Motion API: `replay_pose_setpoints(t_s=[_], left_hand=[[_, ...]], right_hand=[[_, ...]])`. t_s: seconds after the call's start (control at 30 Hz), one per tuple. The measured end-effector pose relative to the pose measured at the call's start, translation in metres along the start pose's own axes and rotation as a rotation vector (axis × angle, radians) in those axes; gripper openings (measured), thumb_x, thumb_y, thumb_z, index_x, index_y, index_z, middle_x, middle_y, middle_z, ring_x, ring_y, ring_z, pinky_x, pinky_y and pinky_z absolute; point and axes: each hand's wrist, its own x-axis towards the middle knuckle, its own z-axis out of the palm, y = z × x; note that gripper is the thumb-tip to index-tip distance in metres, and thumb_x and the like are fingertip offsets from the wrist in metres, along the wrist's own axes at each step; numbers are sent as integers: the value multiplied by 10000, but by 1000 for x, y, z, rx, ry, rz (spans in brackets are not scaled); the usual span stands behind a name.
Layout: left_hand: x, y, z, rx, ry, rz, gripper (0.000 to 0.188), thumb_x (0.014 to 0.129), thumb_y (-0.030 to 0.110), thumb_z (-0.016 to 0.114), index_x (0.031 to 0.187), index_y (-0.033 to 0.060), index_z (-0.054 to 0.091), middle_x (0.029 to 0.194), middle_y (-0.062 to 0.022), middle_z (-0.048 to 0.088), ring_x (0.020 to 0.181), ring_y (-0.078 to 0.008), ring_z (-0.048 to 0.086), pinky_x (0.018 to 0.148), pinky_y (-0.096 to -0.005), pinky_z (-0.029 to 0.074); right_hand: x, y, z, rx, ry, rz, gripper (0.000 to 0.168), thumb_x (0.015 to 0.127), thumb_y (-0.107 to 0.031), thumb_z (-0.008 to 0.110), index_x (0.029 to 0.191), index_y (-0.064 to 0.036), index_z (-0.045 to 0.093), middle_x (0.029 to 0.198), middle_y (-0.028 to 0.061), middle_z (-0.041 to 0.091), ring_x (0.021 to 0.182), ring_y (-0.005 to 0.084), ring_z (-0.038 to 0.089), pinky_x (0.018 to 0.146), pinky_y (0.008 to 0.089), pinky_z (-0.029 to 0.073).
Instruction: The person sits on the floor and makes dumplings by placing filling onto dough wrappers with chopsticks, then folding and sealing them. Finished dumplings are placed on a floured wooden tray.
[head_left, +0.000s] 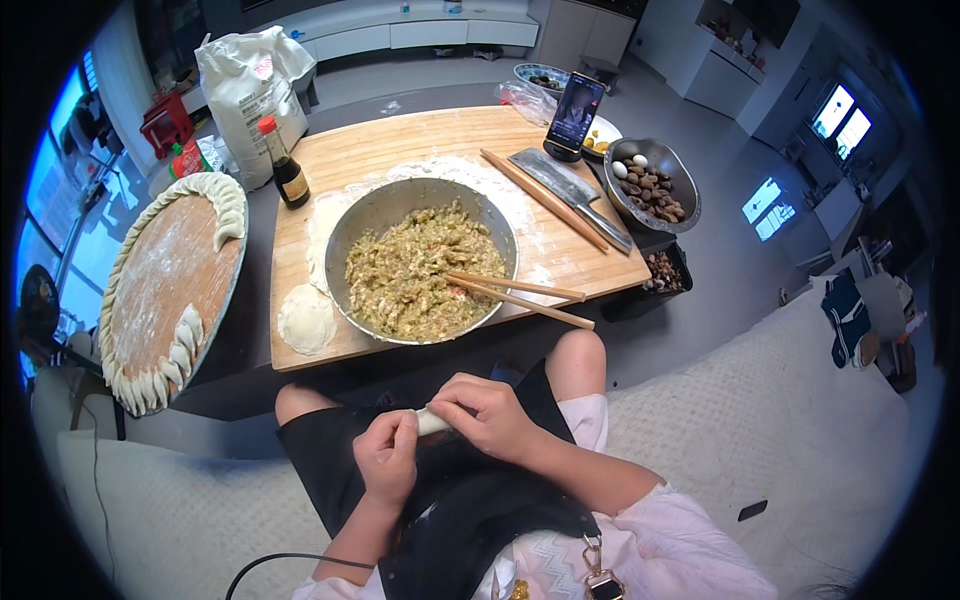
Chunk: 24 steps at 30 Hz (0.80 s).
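Above my lap, my left hand (388, 456) and my right hand (484, 418) pinch the two ends of a folded dough dumpling (430, 422) between thumbs and fingers. In front of me, a metal bowl (339, 300) of chopped filling (420, 270) sits on a floured wooden board (420, 124). A pair of wooden chopsticks (525, 289) leans out of the filling over the bowl's right rim. Round dough wrappers (306, 319) lie left of the bowl, partly beneath it. At the left, a round tray (172, 262) carries shaped dumplings (142, 390) along its edge.
A wooden rolling pin (544, 199) and a cleaver (555, 176) lie right of the bowl. Behind them stand a phone (573, 116) and a metal basin (694, 191) of eggs and brown pieces. A sauce bottle (287, 169) and a white flour bag (251, 105) stand at the back left.
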Motion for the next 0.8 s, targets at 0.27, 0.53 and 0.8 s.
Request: replay_pose_setpoints(t_s=[0.27, 0.53, 0.8], left_hand=[[-1, -12, -2, 27, -40, 11, 114, 892, 83, 579, 861, -26, 597, 611, -1, 555, 551, -33, 479, 507, -191, 391], [0, 5, 2, -66, -9, -18, 123, 912, 87, 551, 855, -16, 584, 630, -5, 573, 557, -35, 495, 505, -191, 396], [0, -10, -6, 67, -47, 10, 119, 918, 76, 524, 901, -35, 566, 706, -65, 623, 623, -93, 598, 559, -224, 500]], right_hand=[[-1, 1, 4, -7, -22, -44, 89, 841, -58, 628, 873, 21, 651, 786, 109, 621, 696, 215, 619, 629, 288, 492], [0, -1, -1, -56, -26, -30, 84, 839, -59, 627, 860, 21, 643, 774, 109, 610, 678, 226, 613, 624, 287, 490], [-1, -1, 5, -42, 41, -60, 90, 840, -91, 638, 831, -1, 638, 760, 122, 595, 652, 269, 613, 595, 314, 497]])
